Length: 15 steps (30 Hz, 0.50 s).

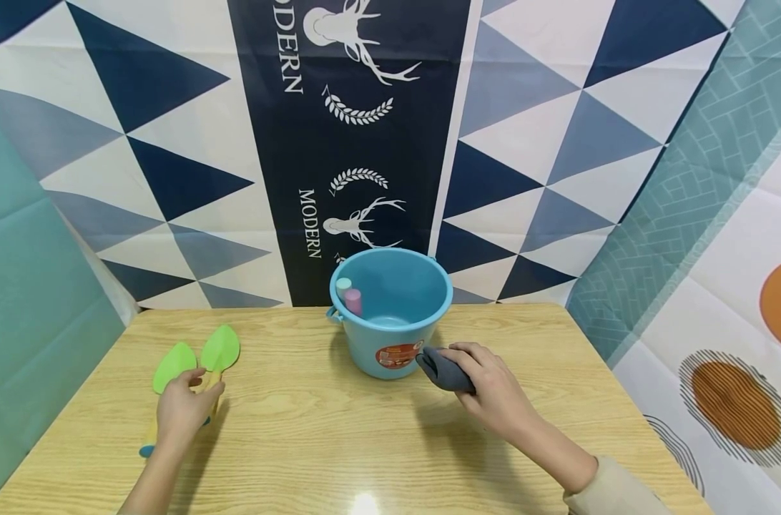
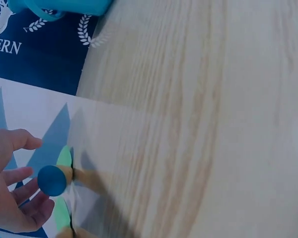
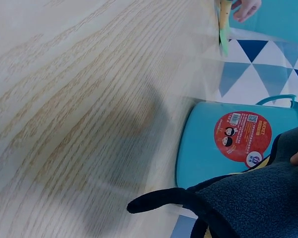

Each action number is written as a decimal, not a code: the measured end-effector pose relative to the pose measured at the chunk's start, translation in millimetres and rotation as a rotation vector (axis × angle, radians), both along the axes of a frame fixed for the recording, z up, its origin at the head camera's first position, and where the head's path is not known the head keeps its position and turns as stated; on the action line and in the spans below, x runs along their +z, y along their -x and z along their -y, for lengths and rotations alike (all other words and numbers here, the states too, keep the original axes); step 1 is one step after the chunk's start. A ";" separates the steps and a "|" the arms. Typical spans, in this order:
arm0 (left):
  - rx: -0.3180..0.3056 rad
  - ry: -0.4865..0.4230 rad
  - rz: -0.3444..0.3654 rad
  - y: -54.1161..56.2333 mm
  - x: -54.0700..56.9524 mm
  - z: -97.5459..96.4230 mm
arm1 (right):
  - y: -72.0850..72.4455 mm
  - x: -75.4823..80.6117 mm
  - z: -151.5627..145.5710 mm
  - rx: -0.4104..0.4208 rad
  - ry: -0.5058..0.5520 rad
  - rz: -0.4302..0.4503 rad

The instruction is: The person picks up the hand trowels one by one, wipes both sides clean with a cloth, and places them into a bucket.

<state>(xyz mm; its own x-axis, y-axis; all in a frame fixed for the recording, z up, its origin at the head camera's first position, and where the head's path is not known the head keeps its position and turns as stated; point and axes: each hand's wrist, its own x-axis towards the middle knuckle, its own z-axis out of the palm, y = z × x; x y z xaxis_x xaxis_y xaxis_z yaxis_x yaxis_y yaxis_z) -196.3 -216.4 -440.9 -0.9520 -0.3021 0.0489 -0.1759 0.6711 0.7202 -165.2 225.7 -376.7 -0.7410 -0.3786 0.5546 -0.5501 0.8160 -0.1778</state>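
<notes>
The work looks only partly done. Inside the bucket (image 1: 363, 345), which is set near the back edge of the desk (image 1: 300, 436), two items can be seen: a pale green tube (image 1: 343, 285) and a pink tube (image 1: 354, 302), both propped against the left side of the inner wall, while much of the bucket's floor is left bare. Outside it, three things are found. The dark cloth (image 1: 450, 370) is held folded by the right hand (image 1: 497, 392), its fingers being curled round it, and is kept just in front of the bucket's lower right side, below the rim; whether the bucket's wall is touched by the cloth cannot be told. At the left end of the desk, the left shovel (image 1: 174, 366) and the right shovel (image 1: 220, 350) are laid side by side, with their green blades pointed toward the patterned backdrop (image 1: 172, 143). Over their handles the left hand (image 1: 183, 408) is held, its thumb and fingers spread wide enough for a gap to be seen; the right shovel's handle is framed by them but is not gripped, and whether it is touched cannot be made out. If everything is meant to be gathered in the bucket, the two tubes can be counted as finished, and the cloth and both shovels as still to be put in.
</notes>
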 end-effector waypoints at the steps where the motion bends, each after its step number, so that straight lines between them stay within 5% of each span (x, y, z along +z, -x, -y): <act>1: -0.003 0.005 0.009 -0.1 -1.3 0.9 | 0.0 0.1 0.0 -0.001 0.000 0.000; 15: -0.045 0.040 0.109 2.7 -13.4 8.4 | 0.7 -0.6 1.0 0.002 -0.007 -0.006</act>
<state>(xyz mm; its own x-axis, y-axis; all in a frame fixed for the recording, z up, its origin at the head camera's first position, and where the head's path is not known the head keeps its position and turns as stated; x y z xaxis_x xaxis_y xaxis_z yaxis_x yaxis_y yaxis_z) -198.9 -224.8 -454.4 -0.9648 -0.2593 -0.0446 -0.2212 0.7074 0.6713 -165.9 224.7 -377.3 -0.7368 -0.3839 0.5565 -0.5528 0.8160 -0.1689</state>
